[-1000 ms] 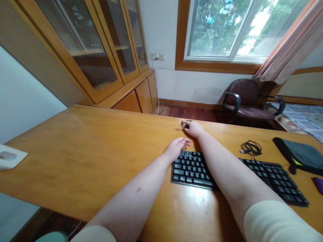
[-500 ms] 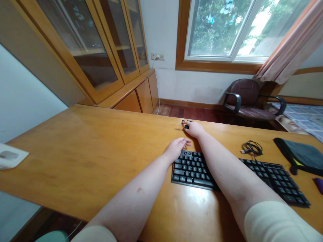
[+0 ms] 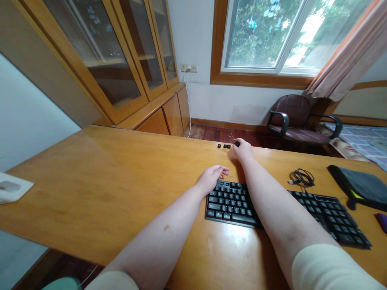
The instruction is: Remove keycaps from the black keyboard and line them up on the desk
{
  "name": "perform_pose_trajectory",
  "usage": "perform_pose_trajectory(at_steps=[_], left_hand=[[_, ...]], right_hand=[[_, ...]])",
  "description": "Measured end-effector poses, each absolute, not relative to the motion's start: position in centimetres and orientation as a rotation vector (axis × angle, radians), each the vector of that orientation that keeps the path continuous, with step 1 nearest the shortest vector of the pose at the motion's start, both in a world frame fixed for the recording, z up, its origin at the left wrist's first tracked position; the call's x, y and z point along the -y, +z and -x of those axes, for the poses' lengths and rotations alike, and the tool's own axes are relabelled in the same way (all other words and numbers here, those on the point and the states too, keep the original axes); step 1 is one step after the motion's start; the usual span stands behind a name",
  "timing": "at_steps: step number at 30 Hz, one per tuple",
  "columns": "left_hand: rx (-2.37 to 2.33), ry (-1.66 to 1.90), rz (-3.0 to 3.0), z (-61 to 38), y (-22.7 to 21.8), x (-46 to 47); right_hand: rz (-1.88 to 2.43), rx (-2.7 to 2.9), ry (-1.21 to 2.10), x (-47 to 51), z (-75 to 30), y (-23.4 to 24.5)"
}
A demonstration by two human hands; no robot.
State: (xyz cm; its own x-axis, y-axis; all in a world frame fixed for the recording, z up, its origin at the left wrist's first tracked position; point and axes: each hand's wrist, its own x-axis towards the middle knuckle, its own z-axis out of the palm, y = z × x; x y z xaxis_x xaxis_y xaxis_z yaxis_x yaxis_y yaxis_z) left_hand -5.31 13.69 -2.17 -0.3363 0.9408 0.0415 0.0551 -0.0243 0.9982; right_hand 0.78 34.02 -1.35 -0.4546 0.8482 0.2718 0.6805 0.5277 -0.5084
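A black keyboard (image 3: 244,219) lies on the wooden desk, its middle hidden under my right forearm. My left hand (image 3: 211,179) rests by its upper left corner, fingers loosely stretched and holding nothing. Near the desk's far edge, my right hand (image 3: 243,151) is closed on a small black keycap puller (image 3: 236,143), whose thin wire prongs stick out beyond the fingers. Just left of that hand sit three loose black keycaps: one keycap (image 3: 219,146) stands apart, while a second keycap (image 3: 225,146) and a third keycap (image 3: 229,146) are side by side.
A coiled black cable (image 3: 303,177) lies behind the keyboard. To the right are a dark zip pouch (image 3: 359,187) and a purple object (image 3: 382,220) at the frame edge. A white object (image 3: 15,188) is at the desk's left. Beyond the desk stands an office chair (image 3: 294,114).
My right hand has moved right along the far edge, uncovering the keycaps, and the puller's wire prongs now show. My left hand stays where it was.
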Motion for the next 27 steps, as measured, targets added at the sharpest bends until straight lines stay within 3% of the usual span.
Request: perform_pose_trajectory(at_steps=[4, 9, 16, 27], left_hand=[[-1.49, 1.459, -1.096, 5.3, -2.2, -13.7], [-1.495, 1.453, -1.095, 5.3, -2.2, -13.7], [-1.485, 1.461, -1.104, 5.3, -2.2, -13.8], [-1.49, 1.456, -1.099, 5.4, -2.1, -13.7]], right_hand=[[1.328, 2.244, 0.475, -34.5, -1.2, -1.5], [0.99, 2.538, 0.6, -33.2, -0.4, -1.7], [0.918, 2.841, 0.331, -31.7, 0.7, -1.2], [0.925, 2.889, 0.233, -31.4, 0.8, -0.9]])
